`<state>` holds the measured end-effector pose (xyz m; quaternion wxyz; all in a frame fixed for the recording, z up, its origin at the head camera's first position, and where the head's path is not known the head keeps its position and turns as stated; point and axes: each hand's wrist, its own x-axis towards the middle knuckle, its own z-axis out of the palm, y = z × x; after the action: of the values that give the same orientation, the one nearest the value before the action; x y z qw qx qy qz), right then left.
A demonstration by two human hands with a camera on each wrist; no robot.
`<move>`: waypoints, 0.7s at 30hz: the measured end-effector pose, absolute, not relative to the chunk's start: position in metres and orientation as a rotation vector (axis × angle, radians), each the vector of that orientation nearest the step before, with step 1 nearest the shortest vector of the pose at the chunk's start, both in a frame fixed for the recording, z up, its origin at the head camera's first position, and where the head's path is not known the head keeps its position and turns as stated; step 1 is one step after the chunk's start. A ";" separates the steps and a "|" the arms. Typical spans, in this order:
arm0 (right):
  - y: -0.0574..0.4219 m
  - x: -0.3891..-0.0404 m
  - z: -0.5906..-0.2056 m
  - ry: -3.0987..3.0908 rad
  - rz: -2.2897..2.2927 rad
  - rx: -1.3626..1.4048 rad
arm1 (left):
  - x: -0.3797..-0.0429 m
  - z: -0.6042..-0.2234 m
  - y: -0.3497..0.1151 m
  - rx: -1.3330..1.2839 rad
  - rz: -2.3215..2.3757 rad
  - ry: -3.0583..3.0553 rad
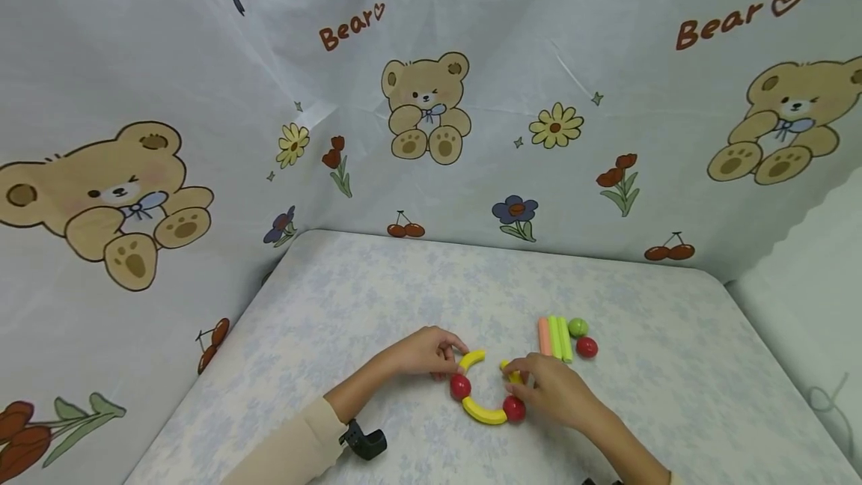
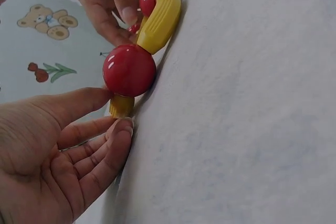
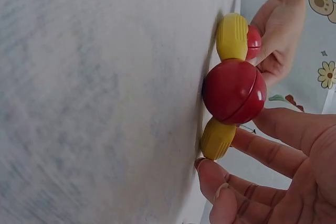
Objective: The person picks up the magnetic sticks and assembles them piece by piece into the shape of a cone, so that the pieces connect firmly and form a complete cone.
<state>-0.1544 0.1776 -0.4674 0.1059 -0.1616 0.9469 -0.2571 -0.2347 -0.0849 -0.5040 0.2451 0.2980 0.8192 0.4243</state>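
Observation:
An open ring of yellow curved sticks and red balls lies on the table. Its front curved stick (image 1: 485, 413) joins a left red ball (image 1: 460, 387) to a right red ball (image 1: 514, 409). My left hand (image 1: 431, 350) pinches the left curved stick (image 1: 474, 358), which runs up from the left ball; in the left wrist view its thumb meets the red ball (image 2: 129, 70). On the other side my right hand (image 1: 555, 388) pinches the right curved stick (image 3: 218, 139), partly hidden by the fingers in the head view. A gap separates the two upper stick ends.
Behind my right hand lie a pink straight stick (image 1: 545, 337) and two yellow-green sticks (image 1: 560, 338), side by side. A green ball (image 1: 578, 327) and a spare red ball (image 1: 587, 347) sit to their right. A bear-printed curtain (image 1: 498, 43) hangs behind the table (image 1: 323, 283).

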 end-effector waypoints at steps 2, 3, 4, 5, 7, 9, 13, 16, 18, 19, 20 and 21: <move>0.177 -0.155 -0.468 2.794 -0.759 -0.467 | -0.231 -0.504 -0.085 0.815 1.163 2.242; 0.177 -0.155 -0.468 2.798 -0.759 -0.464 | -0.230 -0.504 -0.085 0.815 1.169 2.245; 0.177 -0.155 -0.468 2.801 -0.759 -0.458 | -0.229 -0.504 -0.085 0.815 1.173 2.248; 0.177 -0.155 -0.468 2.806 -0.756 -0.456 | -0.229 -0.504 -0.085 0.817 1.174 2.253; 0.177 -0.155 -0.469 2.812 -0.750 -0.457 | -0.228 -0.505 -0.084 0.822 1.182 2.263; 0.177 -0.156 -0.469 2.811 -0.742 -0.466 | -0.229 -0.506 -0.082 0.825 1.198 2.277; 0.180 -0.156 -0.468 2.789 -0.759 -0.515 | -0.230 -0.512 -0.076 0.819 1.236 2.322; 0.186 -0.155 -0.465 2.753 -0.802 -0.574 | -0.229 -0.515 -0.073 0.806 1.228 2.387; 0.192 -0.156 -0.461 2.725 -0.830 -0.598 | -0.228 -0.516 -0.072 0.807 1.214 2.420; 0.195 -0.157 -0.458 2.716 -0.838 -0.601 | -0.228 -0.517 -0.071 0.807 1.208 2.431; 0.199 -0.159 -0.455 2.707 -0.844 -0.600 | -0.228 -0.518 -0.071 0.808 1.203 2.443; 0.203 -0.161 -0.452 2.702 -0.846 -0.587 | -0.229 -0.519 -0.070 0.812 1.199 2.451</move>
<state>-0.1607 0.2031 -0.4519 0.1246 -0.2015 0.9271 -0.2904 -0.2285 -0.0703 -0.5186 0.1468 0.2820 0.8517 0.4165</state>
